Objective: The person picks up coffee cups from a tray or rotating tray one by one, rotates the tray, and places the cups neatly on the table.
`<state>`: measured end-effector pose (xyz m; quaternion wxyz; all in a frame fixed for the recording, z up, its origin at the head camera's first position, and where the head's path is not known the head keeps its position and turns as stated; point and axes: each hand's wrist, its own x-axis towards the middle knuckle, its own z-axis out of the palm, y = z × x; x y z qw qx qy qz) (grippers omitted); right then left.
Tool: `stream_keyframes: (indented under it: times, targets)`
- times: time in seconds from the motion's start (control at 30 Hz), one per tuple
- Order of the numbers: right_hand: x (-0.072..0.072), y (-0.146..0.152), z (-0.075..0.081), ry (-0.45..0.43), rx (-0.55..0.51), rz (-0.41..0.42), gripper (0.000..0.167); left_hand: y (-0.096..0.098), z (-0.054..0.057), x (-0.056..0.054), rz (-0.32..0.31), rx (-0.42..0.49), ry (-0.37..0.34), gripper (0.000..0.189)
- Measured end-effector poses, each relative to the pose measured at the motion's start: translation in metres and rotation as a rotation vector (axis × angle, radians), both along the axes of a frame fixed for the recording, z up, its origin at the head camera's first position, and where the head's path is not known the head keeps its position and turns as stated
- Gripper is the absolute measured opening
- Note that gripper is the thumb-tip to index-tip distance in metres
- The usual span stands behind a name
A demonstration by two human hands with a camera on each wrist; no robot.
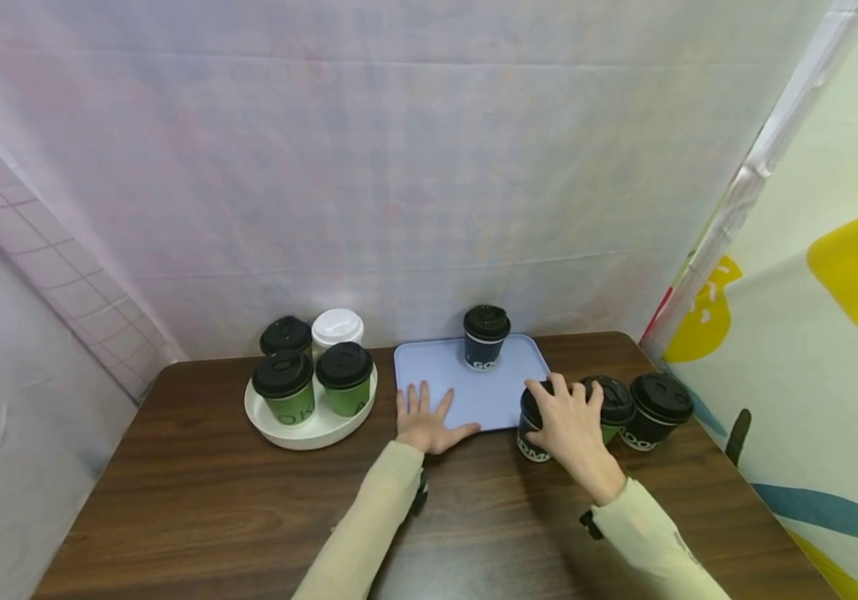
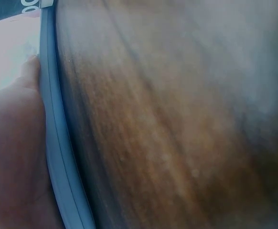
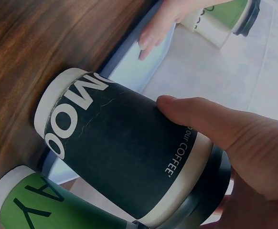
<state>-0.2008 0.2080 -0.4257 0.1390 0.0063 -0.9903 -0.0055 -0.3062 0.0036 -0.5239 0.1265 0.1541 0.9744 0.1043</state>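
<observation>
My right hand (image 1: 571, 433) holds a dark paper coffee cup (image 1: 530, 440) with a black lid, at the tray's front right corner. In the right wrist view the thumb lies along the cup's dark sleeve (image 3: 120, 148), and the other fingers are mostly hidden behind the lid. Fingers spread, my left hand (image 1: 426, 429) rests on the front left part of a pale blue tray (image 1: 492, 398). Another dark coffee cup (image 1: 483, 346) stands upright at the back of that tray. The left wrist view catches the tray's rim (image 2: 58, 133) beside the hand.
Right of the held cup stand a green cup (image 1: 612, 412) and a dark cup (image 1: 650, 421), both black-lidded. On the left, a round white tray (image 1: 309, 440) bears several lidded cups, one with a white lid (image 1: 337, 327). A fabric curtain (image 1: 399, 183) hangs behind the wooden table (image 1: 204, 475).
</observation>
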Motion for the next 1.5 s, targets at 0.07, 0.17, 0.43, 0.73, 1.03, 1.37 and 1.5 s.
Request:
stream_keyframes:
  times: [0.07, 0.17, 0.43, 0.73, 1.03, 1.37, 1.5]
  targets:
    - [0.0, 0.0, -0.002, 0.005, -0.004, 0.008, 0.083, -0.001, -0.005, -0.003, -0.004, 0.001, 0.005, 0.098]
    - [0.0, 0.0, -0.004, 0.017, -0.008, 0.022, 0.083, -0.002, -0.011, -0.007, -0.008, -0.012, -0.001, 0.1]
    - [0.001, -0.001, -0.007, 0.04, 0.001, 0.039, 0.085, -0.004, -0.014, -0.009, -0.002, -0.012, 0.001, 0.1]
    - [0.002, 0.001, -0.008, 0.037, 0.01, 0.046, 0.085, -0.004, -0.013, -0.009, -0.006, -0.009, -0.006, 0.1]
    - [0.002, 0.004, -0.007, 0.007, 0.012, 0.044, 0.086, -0.003, -0.014, -0.01, -0.01, -0.007, -0.004, 0.102]
    - [0.002, 0.006, -0.009, -0.014, 0.008, 0.038, 0.089, -0.001, -0.01, -0.007, -0.008, -0.003, -0.008, 0.099]
    - [0.005, 0.006, -0.009, 0.004, 0.002, 0.043, 0.092, 0.0, -0.008, -0.007, -0.007, 0.012, -0.015, 0.098]
